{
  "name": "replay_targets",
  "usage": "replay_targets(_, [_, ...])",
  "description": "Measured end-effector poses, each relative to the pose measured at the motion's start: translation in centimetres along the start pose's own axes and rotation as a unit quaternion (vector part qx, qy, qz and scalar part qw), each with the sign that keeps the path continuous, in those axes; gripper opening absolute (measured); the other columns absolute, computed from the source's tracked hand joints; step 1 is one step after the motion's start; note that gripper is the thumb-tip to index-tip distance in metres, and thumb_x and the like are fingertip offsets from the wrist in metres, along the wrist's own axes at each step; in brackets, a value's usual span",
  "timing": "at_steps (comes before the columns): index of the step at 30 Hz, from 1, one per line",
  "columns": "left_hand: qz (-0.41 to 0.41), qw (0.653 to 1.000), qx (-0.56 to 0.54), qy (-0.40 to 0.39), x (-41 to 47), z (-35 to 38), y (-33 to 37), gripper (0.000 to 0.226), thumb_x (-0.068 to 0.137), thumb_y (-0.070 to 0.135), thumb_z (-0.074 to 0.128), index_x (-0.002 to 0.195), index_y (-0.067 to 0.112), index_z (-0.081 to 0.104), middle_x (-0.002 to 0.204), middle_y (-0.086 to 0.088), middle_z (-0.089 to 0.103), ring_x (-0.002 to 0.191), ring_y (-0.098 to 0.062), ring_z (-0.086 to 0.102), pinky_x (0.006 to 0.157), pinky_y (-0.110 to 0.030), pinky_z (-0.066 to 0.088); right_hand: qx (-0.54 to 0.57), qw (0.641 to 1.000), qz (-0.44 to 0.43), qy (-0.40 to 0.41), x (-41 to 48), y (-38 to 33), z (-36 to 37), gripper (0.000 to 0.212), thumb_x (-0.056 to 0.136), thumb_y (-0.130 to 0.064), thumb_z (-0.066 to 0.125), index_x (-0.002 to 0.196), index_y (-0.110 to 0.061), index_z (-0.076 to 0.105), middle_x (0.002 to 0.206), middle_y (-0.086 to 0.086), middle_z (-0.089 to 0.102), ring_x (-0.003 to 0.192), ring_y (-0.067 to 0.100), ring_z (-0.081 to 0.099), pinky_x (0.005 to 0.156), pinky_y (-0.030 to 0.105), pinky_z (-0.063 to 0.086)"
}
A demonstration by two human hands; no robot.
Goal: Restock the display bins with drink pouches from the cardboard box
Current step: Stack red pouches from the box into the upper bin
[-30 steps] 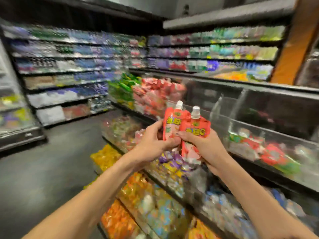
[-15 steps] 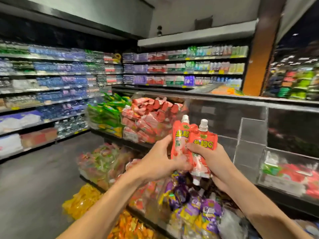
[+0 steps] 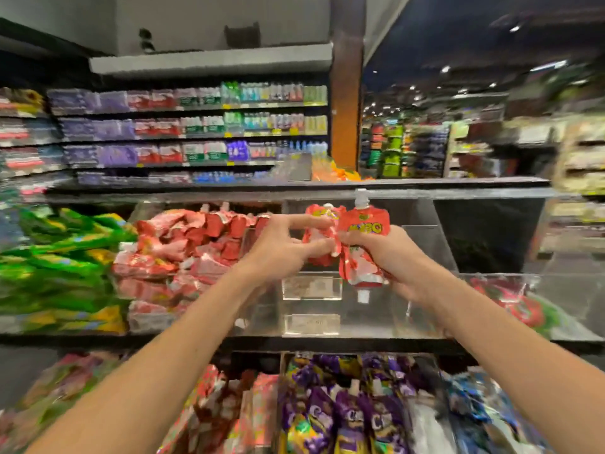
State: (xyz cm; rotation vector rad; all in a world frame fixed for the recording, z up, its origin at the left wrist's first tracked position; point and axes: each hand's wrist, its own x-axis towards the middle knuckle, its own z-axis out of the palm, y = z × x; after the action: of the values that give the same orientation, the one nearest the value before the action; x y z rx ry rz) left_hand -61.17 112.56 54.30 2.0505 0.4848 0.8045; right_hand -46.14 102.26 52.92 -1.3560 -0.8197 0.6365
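Here, left hand (image 3: 281, 249) fingers pinch a crumpled red pouch (image 3: 317, 235), right hand (image 3: 391, 258) fingers curl round a capped red pouch (image 3: 364, 234), clear bin (image 3: 370, 317) just below them, stacked red pouches (image 3: 193, 247) left.

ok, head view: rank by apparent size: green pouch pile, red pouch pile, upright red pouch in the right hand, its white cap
Largest: green pouch pile and red pouch pile, alike; green is cropped by the frame, so unranked.
Then upright red pouch in the right hand.
Smallest: white cap.
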Motion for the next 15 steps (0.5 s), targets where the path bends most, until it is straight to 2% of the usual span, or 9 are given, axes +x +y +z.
replay_targets(3, [-0.035,0.998,0.041,-0.010,3.0,-0.1,-1.2,0.029,0.078,0.027,0.083,0.107,0.025,0.076,0.100,-0.002,0.075,0.092,-0.018,0.072,0.091,-0.033,0.055,-0.025,0.999,0.035,0.026,1.7,-0.8,-1.3,0.014,0.079,-0.015,0.080,0.086,-0.011,0.069,0.080,0.010,0.067,0.070,0.021,0.062,0.076,0.038,0.054])
replay_targets(5, [-0.056,0.994,0.086,-0.035,4.9,0.1,-2.2,0.024,0.081,0.026,0.082,0.104,0.022,0.078,0.097,-0.005,0.075,0.089,-0.018,0.070,0.092,-0.039,0.056,-0.017,0.996,0.079,0.021,2.7,-1.0,-2.0,0.022,0.079,-0.018,0.080,0.094,-0.009,0.067,0.081,0.011,0.068,0.066,0.022,0.065,0.071,0.036,0.057])
replay_targets(6, [-0.069,0.990,0.111,-0.053,5.8,0.3,-2.7,0.022,0.082,0.026,0.080,0.103,0.019,0.078,0.093,-0.006,0.074,0.082,-0.016,0.068,0.089,-0.038,0.058,-0.013,0.995,0.098,0.016,3.1,-1.0,-2.2,0.027,0.080,-0.019,0.079,0.100,-0.008,0.066,0.082,0.011,0.069,0.066,0.022,0.067,0.067,0.035,0.058])
replay_targets(8, [-0.095,0.977,0.166,-0.095,7.7,0.9,-3.8,0.020,0.084,0.029,0.078,0.100,0.017,0.078,0.080,-0.001,0.071,0.070,-0.011,0.064,0.073,-0.033,0.060,-0.017,0.992,0.124,0.009,3.9,-0.6,-2.5,0.036,0.079,-0.022,0.080,0.108,-0.006,0.064,0.083,0.011,0.071,0.067,0.023,0.069,0.064,0.035,0.057])
replay_targets(10, [-0.125,0.955,0.231,-0.139,9.3,1.7,-4.9,0.019,0.085,0.030,0.077,0.100,0.018,0.078,0.080,0.002,0.071,0.064,-0.007,0.062,0.057,-0.021,0.053,-0.025,0.991,0.130,0.008,4.6,-0.2,-2.7,0.041,0.078,-0.022,0.081,0.111,-0.005,0.063,0.087,0.012,0.072,0.071,0.024,0.071,0.066,0.036,0.059])
replay_targets(13, [-0.162,0.927,0.292,-0.171,11.5,3.5,-6.3,0.024,0.085,0.027,0.076,0.107,0.016,0.076,0.099,-0.004,0.074,0.078,-0.013,0.067,0.058,-0.020,0.054,-0.024,0.991,0.135,-0.007,5.6,0.1,-2.7,0.036,0.079,-0.019,0.081,0.107,-0.003,0.063,0.090,0.015,0.070,0.076,0.026,0.069,0.076,0.041,0.059])
replay_targets(15, [-0.184,0.917,0.310,-0.172,12.5,4.5,-7.1,0.024,0.087,0.025,0.075,0.109,0.014,0.075,0.101,-0.006,0.073,0.087,-0.019,0.071,0.063,-0.024,0.057,-0.023,0.990,0.136,-0.022,6.2,0.1,-2.9,0.024,0.081,-0.017,0.079,0.095,-0.005,0.064,0.083,0.013,0.068,0.069,0.022,0.066,0.068,0.035,0.059])
